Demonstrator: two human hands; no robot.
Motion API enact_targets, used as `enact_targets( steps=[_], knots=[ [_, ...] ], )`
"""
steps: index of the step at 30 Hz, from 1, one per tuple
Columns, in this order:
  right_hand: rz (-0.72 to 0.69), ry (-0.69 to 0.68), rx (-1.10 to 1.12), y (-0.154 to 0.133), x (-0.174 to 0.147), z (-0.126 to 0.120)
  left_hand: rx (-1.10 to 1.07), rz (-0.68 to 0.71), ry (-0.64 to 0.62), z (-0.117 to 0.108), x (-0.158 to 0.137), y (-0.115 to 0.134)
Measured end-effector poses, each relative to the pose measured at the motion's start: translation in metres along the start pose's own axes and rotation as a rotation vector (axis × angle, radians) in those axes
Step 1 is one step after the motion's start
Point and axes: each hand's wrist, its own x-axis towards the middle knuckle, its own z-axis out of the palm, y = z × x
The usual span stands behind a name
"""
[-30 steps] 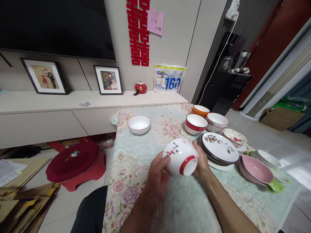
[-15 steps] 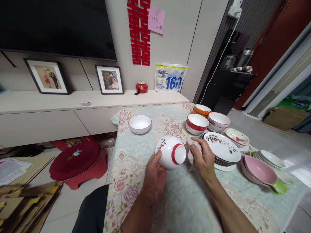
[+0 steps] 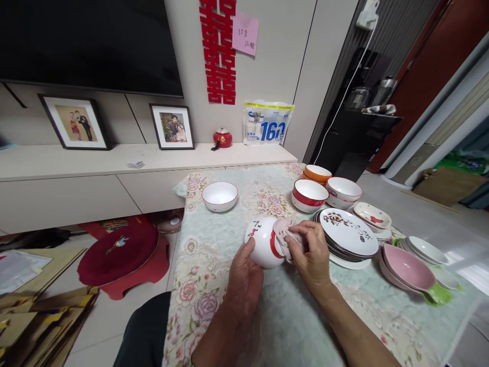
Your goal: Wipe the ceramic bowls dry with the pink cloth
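Room: living room with a dark television on the wall, two framed photos and a small red jar on a long low shelf.
Table: covered by a pale green floral tablecloth, right in front of me.
Left hand: my left hand cups a white bowl from below, fingers closed round its side. It is tipped on its side just above the table, its red-banded foot toward my right hand.
Right hand: my right hand is closed on a pinkish cloth, which it presses against the foot of the bowl.
Step in hand: by my judgement, wiping the underside of the bowl.
Next move: probably calls for turning the bowl in my left hand so the cloth reaches the rest of it, with a firm grip, since glazed ware slips.
Nearby: a lone white bowl with red rim farther back; stacked bowls, a stack of plates and pink dishes to my right.
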Motion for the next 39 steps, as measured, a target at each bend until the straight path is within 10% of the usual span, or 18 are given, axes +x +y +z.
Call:
enact_targets(
  steps=[21, 39],
  knots=[
    [-0.077, -0.267, 0.091, -0.020, 0.005, -0.009, 0.071, 0.123, -0.092, -0.012, 0.009, 0.001],
    [-0.070, -0.091, 0.142, -0.008, 0.008, -0.008, 0.120, 0.091, -0.190, -0.006, 0.001, -0.009]
  ],
)
